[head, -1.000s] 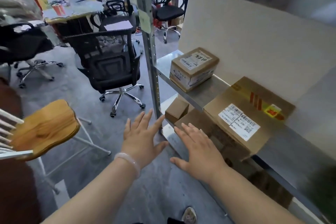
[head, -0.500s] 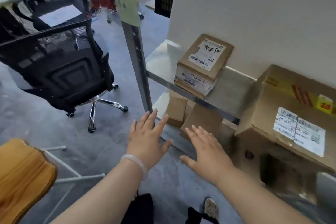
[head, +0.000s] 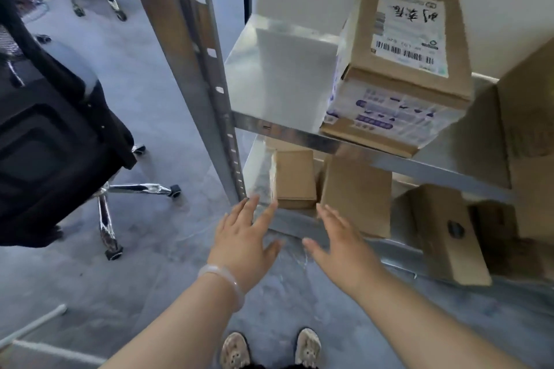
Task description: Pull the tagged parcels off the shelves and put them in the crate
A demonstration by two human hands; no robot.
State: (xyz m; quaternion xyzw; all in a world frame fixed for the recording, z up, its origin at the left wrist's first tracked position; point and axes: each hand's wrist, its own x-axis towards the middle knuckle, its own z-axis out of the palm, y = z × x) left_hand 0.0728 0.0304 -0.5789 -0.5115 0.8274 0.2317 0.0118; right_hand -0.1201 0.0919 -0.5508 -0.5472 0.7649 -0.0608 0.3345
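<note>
A metal shelving rack (head: 299, 135) stands in front of me. On its upper shelf sits a cardboard parcel with a white label (head: 401, 69). On the lower shelf stand a small brown box (head: 295, 178), a larger plain box (head: 356, 195) beside it, and a tilted box with a dark hole (head: 443, 231). My left hand (head: 242, 240) and my right hand (head: 341, 246) are stretched out flat, fingers straight, just short of the lower shelf edge. Neither hand holds anything. No crate is in view.
A black office chair (head: 54, 141) on a chrome wheeled base stands at the left, close to the rack's upright post (head: 192, 63). Another large carton (head: 530, 135) fills the right edge. My shoes (head: 269, 350) show on the grey floor below.
The view has dropped and moved closer to the rack, bringing the lower shelf's boxes into sight. Both hands stay flat and have come nearer to the lower shelf edge.
</note>
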